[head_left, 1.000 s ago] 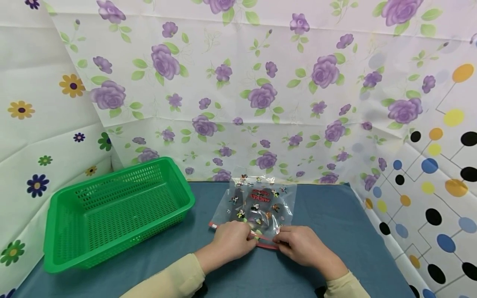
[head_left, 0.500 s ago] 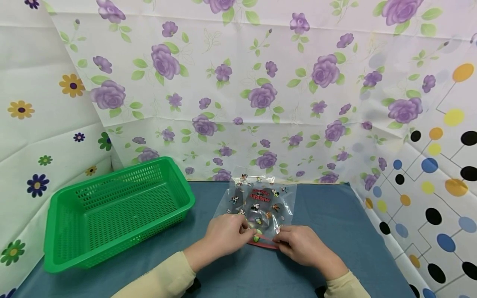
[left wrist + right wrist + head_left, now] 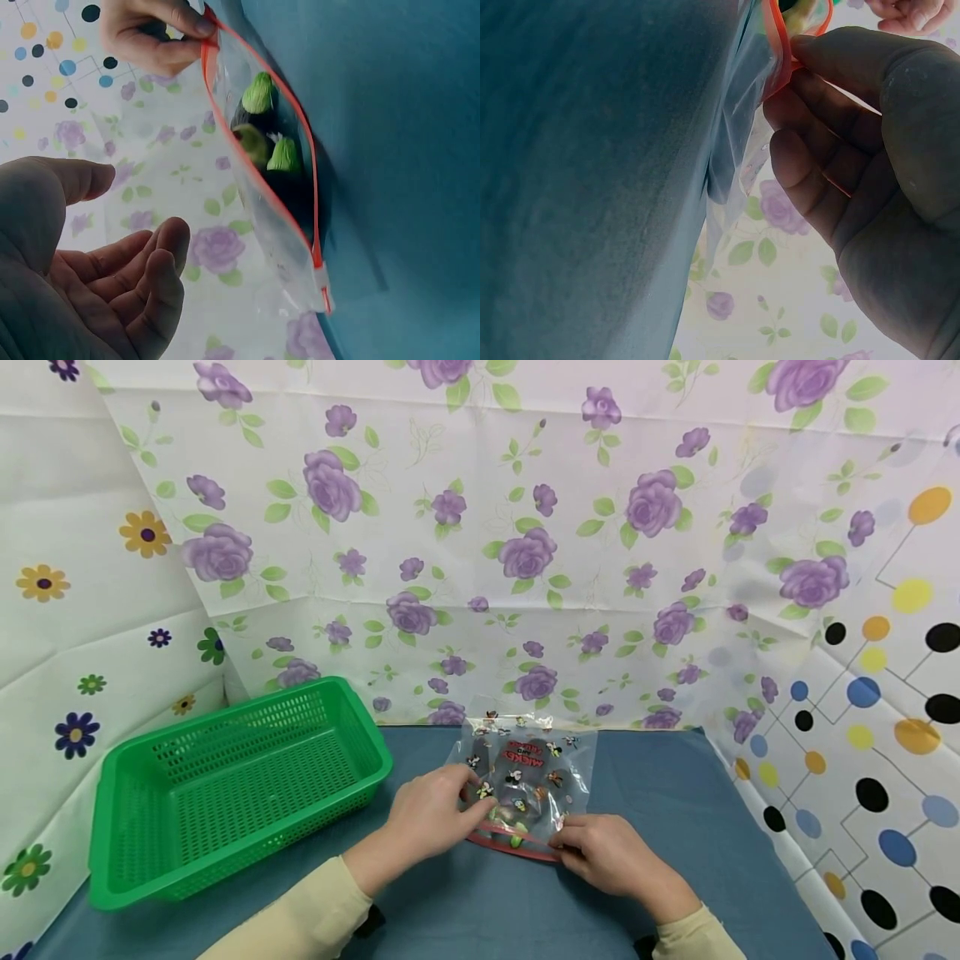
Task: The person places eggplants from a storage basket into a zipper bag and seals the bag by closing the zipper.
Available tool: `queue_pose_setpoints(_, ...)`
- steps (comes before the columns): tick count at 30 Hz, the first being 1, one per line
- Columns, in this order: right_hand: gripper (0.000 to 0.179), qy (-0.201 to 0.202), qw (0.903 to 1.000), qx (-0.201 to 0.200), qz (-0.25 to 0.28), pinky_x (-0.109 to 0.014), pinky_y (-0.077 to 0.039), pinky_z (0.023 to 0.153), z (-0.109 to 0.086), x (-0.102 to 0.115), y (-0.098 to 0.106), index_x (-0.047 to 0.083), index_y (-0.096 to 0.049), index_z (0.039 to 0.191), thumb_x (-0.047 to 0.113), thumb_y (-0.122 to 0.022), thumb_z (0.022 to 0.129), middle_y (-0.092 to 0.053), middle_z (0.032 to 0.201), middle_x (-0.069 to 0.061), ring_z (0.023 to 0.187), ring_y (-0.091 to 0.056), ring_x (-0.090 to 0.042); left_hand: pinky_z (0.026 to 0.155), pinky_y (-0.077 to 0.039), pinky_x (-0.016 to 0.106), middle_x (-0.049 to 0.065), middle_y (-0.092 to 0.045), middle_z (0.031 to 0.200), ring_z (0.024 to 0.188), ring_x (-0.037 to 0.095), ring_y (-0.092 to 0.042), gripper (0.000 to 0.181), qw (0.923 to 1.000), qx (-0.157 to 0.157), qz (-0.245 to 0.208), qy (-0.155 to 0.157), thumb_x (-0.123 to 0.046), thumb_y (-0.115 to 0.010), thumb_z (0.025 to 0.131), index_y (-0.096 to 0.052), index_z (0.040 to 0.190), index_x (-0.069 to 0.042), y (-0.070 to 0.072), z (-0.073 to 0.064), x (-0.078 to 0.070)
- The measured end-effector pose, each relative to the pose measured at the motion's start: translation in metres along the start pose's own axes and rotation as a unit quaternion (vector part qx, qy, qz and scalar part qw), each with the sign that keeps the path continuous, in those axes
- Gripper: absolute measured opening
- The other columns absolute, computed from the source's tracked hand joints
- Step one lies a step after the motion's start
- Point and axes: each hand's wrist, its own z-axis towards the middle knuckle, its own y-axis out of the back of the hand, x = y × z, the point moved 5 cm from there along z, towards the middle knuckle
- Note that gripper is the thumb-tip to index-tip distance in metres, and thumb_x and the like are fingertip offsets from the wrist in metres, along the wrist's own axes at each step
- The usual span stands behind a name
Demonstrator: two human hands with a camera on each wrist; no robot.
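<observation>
A clear zip bag (image 3: 573, 777) printed with cartoon figures lies on the blue cloth, its red-edged mouth facing me and gaping. Inside, the left wrist view shows two dark eggplants with green caps (image 3: 283, 156) and a yellowish-green rounded thing (image 3: 253, 144). A pale zip slider (image 3: 321, 276) sits at one end of the mouth. My right hand (image 3: 603, 852) pinches the mouth's right corner between thumb and forefinger. Beside the bag's left side is my left hand (image 3: 427, 810), thumb and fingers apart with nothing between them.
A green perforated plastic basket (image 3: 247, 781) stands on the left of the blue cloth (image 3: 652, 785). Floral sheeting (image 3: 480, 560) hangs behind, and a dotted sheet (image 3: 877, 718) bounds the right side.
My left hand has let go of the bag's red edge and moved left and slightly away from me. More of the red mouth shows. The right hand keeps its grip in place.
</observation>
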Motion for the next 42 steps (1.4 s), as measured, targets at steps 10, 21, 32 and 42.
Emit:
queue_pose_setpoints(10, 0.013, -0.003, 1.0, 0.003, 0.002, -0.028, -0.055, 0.065, 0.0, 0.0, 0.0, 0.021, -0.086, 0.108, 0.012, -0.087, 0.098, -0.072, 0.097, 0.012, 0.077, -0.063, 0.003, 0.048, -0.042, 0.031, 0.0, -0.072, 0.103, 0.06, 0.006, -0.052, 0.037, 0.9994, -0.026, 0.018, 0.011, -0.046, -0.082, 0.102, -0.078, 0.123, -0.015, 0.019, 0.001, 0.013)
queue_pose_setpoints(21, 0.013, 0.003, 1.0, -0.005, 0.0, -0.028, -0.055, 0.065, 0.001, 0.002, 0.0, 0.02, -0.086, 0.107, 0.012, -0.087, 0.097, -0.072, 0.096, 0.012, 0.077, -0.063, 0.003, 0.056, -0.051, 0.033, 0.002, -0.073, 0.109, 0.08, 0.014, -0.068, 0.04, 0.9981, -0.042, 0.044, 0.01, -0.044, -0.083, 0.101, -0.077, 0.124, -0.012, 0.037, -0.001, 0.033)
queue_pose_setpoints(32, 0.012, -0.004, 1.0, -0.002, 0.001, -0.028, -0.055, 0.064, 0.0, 0.0, 0.0, 0.022, -0.086, 0.107, 0.013, -0.087, 0.098, -0.071, 0.095, 0.013, 0.076, -0.063, 0.003, 0.06, -0.053, 0.038, 0.008, -0.073, 0.115, 0.09, 0.023, -0.072, 0.046, 0.9961, -0.067, 0.052, 0.026, -0.045, -0.081, 0.103, -0.075, 0.128, -0.007, 0.068, -0.004, 0.057)
queue_pose_setpoints(42, 0.013, 0.002, 1.0, -0.004, 0.002, -0.029, -0.057, 0.066, 0.0, 0.0, 0.0, 0.021, -0.086, 0.108, 0.012, -0.087, 0.097, -0.073, 0.098, 0.012, 0.08, -0.066, 0.001, 0.067, -0.055, 0.045, 0.012, -0.071, 0.11, 0.086, 0.025, -0.068, 0.047, 0.994, -0.066, 0.072, 0.048, -0.044, -0.078, 0.105, -0.074, 0.128, -0.003, 0.091, -0.008, 0.085)
